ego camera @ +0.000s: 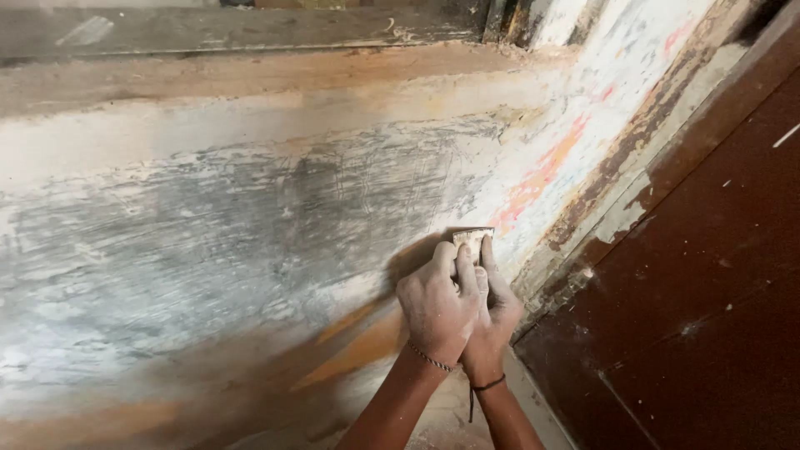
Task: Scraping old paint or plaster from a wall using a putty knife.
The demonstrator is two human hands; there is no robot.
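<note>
Both my hands press a small piece of sandpaper point(472, 241) flat against a worn, scraped wall point(250, 217). My left hand point(435, 304) lies on top, dusty, with a thin bracelet at the wrist. My right hand point(497, 321) sits beneath and beside it, fingers reaching up along the paper's right edge, a dark cord around its wrist. Only the top edge of the sandpaper shows above my fingers.
The wall is grey and white where scraped, with orange and brown patches low down and pink-red traces to the right. A dark brown wooden door point(708, 275) with a peeling frame point(617, 192) stands on the right. A ledge point(250, 75) runs across the top.
</note>
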